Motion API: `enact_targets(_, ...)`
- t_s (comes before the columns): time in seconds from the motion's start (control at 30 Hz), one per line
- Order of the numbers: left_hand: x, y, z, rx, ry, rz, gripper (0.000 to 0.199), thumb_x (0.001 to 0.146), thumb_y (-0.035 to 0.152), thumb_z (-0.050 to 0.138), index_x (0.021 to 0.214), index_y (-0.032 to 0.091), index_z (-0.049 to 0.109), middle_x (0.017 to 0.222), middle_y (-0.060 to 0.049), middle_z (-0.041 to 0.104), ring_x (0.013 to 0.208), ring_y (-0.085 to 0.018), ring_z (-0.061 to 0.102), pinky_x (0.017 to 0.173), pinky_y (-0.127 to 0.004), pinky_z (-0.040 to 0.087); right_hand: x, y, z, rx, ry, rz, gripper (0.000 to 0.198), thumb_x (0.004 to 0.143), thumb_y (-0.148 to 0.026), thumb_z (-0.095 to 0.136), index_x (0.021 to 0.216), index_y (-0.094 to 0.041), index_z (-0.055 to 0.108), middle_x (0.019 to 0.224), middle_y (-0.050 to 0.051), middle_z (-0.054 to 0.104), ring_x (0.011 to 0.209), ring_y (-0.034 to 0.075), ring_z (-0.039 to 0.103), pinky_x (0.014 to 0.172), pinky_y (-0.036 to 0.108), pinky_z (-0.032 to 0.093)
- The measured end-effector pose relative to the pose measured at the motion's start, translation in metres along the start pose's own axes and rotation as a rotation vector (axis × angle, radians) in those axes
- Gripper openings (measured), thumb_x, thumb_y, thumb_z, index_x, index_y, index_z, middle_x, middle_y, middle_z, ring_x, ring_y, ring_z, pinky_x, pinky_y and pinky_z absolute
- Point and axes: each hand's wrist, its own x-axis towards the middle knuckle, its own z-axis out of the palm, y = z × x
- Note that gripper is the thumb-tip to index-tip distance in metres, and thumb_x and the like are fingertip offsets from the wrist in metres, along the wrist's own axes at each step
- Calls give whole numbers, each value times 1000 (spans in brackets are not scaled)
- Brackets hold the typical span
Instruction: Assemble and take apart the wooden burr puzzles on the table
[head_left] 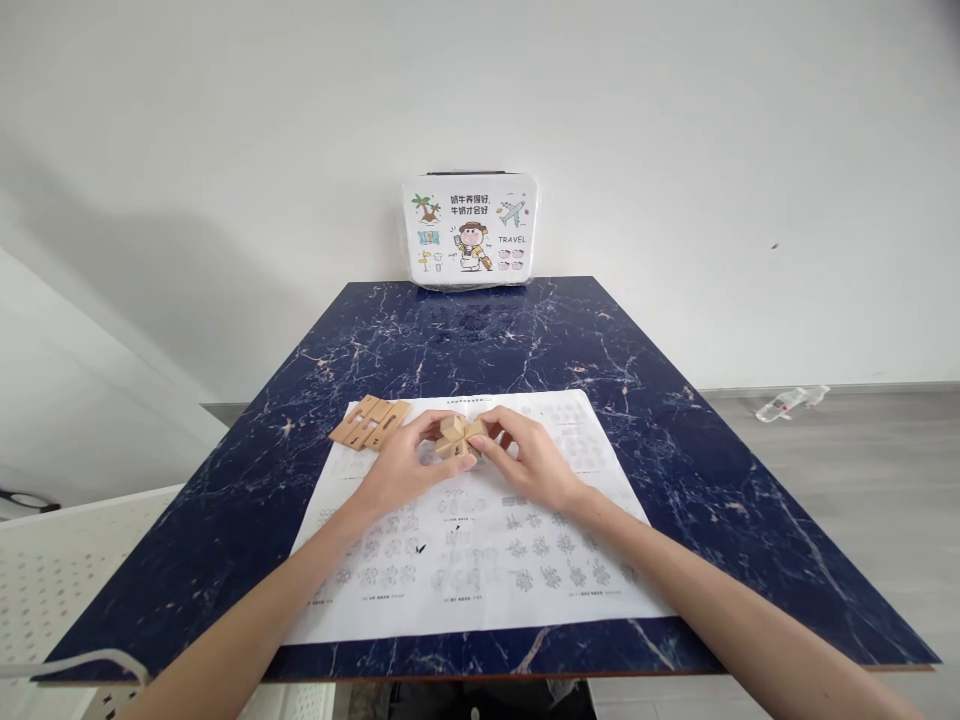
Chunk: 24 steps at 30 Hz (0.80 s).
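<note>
A pale wooden interlocking puzzle (pixel 454 448) of several blocks sits between my two hands, with a dark mark on one block. My left hand (pixel 409 455) is closed around its left side, the thumb along the near edge. On its right side, my right hand (pixel 525 452) grips with thumb and fingers. Both hands are above a white instruction sheet (pixel 480 625) printed with rows of small puzzle diagrams. Flat wooden pieces (pixel 369 422) with slots and dark markings lie side by side just left of my left hand, over the sheet's upper left corner.
The sheet lies on a dark blue marble-patterned table (pixel 480 340). A white cartoon-printed case (pixel 472 230) stands at the far edge against the wall. A white cable (pixel 90 657) crosses the near left corner. A clear plastic bottle (pixel 791 403) lies on the floor at right.
</note>
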Motion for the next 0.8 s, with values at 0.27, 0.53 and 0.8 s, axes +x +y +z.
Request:
enact_targets(0.27, -1, 9, -3, 54, -7, -14, 49, 81, 49, 79, 121, 24, 66, 118, -7, 72, 107, -29, 67, 95, -45, 55, -2, -1, 0, -29, 27, -68, 20, 104, -43, 53, 104, -25, 62, 96, 6, 68, 84, 21, 62, 74, 36, 51)
enact_targets(0.53, -2, 3, 2, 52, 135, 57, 56, 78, 48, 85, 123, 26, 62, 123, -8, 70, 113, -29, 67, 101, -47, 54, 1, 1, 2, 198, 19, 176, 31, 99, -54, 58, 101, -23, 58, 91, 5, 69, 71, 16, 61, 63, 32, 50)
enact_targets(0.8, -5, 8, 3, 83, 165, 176, 56, 82, 40, 84, 131, 28, 60, 135, -8, 66, 119, -29, 64, 106, -47, 51, -1, -1, 1, 400, -346, 287, 47, 98, -64, 59, 109, -19, 65, 64, -3, 61, 47, 10, 48, 47, 28, 40)
